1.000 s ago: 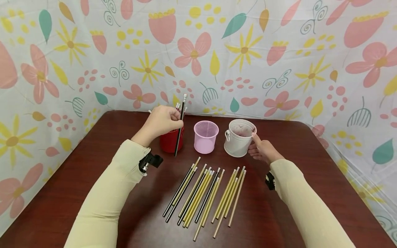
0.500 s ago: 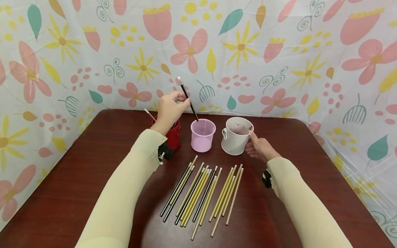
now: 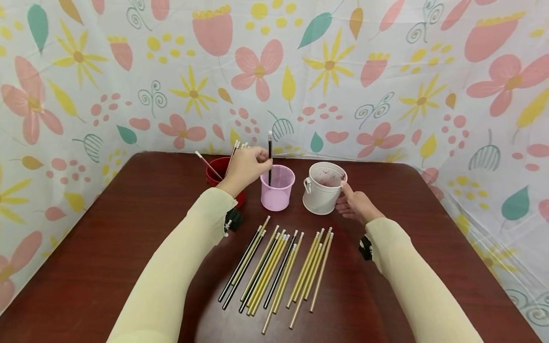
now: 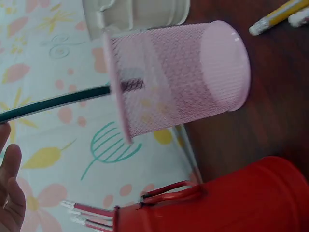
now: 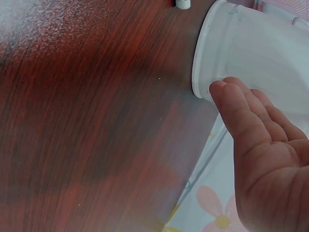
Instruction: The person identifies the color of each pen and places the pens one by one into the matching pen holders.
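Note:
My left hand (image 3: 249,166) pinches a black pencil (image 3: 270,147), white eraser end up. The pencil's lower end is inside the pink mesh cup (image 3: 275,196), and its dark shaft shows through the mesh in the left wrist view. My right hand (image 3: 359,205) rests against a white bucket (image 3: 319,202), thumb at the rim and fairly straight fingers along the side. Behind my left wrist stands a red bucket (image 4: 227,208) holding several pencils, partly hidden by the hand.
Several gold and black pencils (image 3: 274,271) lie spread on the dark wooden table (image 3: 107,247), erasers pointing away from me. A flower-patterned cloth (image 3: 364,71) hangs right behind the table's far edge.
My left hand has carried the black pencil right, from in front of the red bucket to the pink cup, and lowered its end inside. The right hand stays at the white bucket.

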Motion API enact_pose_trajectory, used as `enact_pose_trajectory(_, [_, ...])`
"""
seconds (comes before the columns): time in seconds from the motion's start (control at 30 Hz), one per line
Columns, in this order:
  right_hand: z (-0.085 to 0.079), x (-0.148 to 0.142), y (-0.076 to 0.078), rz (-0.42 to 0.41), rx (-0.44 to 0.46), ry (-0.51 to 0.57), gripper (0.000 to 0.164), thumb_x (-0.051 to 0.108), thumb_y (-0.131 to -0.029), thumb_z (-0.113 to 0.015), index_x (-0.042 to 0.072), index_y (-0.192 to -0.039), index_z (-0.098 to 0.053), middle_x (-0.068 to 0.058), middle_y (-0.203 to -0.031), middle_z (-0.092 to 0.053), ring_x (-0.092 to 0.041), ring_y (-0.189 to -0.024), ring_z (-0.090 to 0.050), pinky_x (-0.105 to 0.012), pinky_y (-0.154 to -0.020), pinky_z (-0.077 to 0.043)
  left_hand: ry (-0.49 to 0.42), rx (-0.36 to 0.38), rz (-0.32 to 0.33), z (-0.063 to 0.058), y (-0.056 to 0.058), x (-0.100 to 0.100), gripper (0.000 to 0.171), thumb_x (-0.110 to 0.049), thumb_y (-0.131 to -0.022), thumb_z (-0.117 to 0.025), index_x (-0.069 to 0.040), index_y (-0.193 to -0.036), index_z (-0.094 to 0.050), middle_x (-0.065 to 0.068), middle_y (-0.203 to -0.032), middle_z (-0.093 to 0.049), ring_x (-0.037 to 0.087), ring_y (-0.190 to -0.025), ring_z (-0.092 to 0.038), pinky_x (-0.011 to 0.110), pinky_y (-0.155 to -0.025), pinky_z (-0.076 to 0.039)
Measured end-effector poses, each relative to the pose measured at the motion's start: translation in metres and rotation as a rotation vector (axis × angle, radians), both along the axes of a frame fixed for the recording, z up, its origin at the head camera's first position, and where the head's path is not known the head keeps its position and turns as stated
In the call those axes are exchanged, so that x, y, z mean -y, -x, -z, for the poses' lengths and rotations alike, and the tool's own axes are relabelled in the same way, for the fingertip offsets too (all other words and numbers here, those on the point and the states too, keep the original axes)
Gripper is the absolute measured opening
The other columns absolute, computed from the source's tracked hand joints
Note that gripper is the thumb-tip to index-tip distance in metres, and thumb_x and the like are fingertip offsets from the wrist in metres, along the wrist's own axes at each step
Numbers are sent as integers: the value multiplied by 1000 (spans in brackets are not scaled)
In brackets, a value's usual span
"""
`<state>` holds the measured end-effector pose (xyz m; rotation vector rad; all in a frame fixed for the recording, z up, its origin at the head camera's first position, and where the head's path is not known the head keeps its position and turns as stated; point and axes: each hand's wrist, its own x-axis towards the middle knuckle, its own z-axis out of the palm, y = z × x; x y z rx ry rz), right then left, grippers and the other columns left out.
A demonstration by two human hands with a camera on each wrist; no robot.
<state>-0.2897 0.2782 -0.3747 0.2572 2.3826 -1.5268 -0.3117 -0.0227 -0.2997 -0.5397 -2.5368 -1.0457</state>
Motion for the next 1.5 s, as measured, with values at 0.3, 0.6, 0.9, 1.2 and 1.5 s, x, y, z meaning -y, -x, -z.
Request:
enact_pose_trajectory(0.3, [2, 0, -1, 13, 7, -6, 85, 55, -99, -19, -21, -127, -43, -35, -123, -53, -36, -103, -60, -39, -88, -50, 188, 89, -2, 21, 0, -7, 13, -19, -82, -67, -9, -87, -74, 0, -87, -72, 15, -79, -64, 29, -70, -50])
enact_pose_trajectory(0.6, [5, 1, -3, 17, 13, 1, 85, 56, -99, -19, -21, -127, -43, -34, -123, -54, -35, -103, -60, -38, -86, -51, 292, 189, 8, 35, -2, -12, 16, -22, -84, -64, -13, -93, -74, -2, -93, -72, 16, -86, -65, 33, -70, -52])
enact_pose_trajectory(0.9, [2, 4, -3, 5, -4, -5, 85, 56, -99, -20, -20, -126, -45, -35, -123, -54, -36, -103, -60, -39, -86, -51, 339, 205, 19, 38, -3, -11, 14, -21, -84, -64, -17, -92, -75, -2, -92, -71, 17, -84, -63, 35, -70, -51])
enact_pose_trajectory(1.2, [-2, 3, -3, -7, -2, -18, 85, 55, -100, -18, -21, -126, -45, -35, -123, -54, -36, -104, -60, -40, -88, -51, 333, 192, 27, 38, -6, -10, 14, -22, -84, -63, -17, -93, -74, -3, -92, -71, 16, -85, -64, 34, -70, -51])
enact_pose_trajectory(1.5, [0, 0, -3, 7, 2, -16, 85, 56, -99, -19, -21, -126, -45, -33, -120, -56, -32, -99, -62, -37, -83, -52, 298, 163, 94, 47, -28, 0, 12, -24, -85, -61, -19, -86, -72, -6, -80, -68, 11, -72, -59, 29, -62, -48])
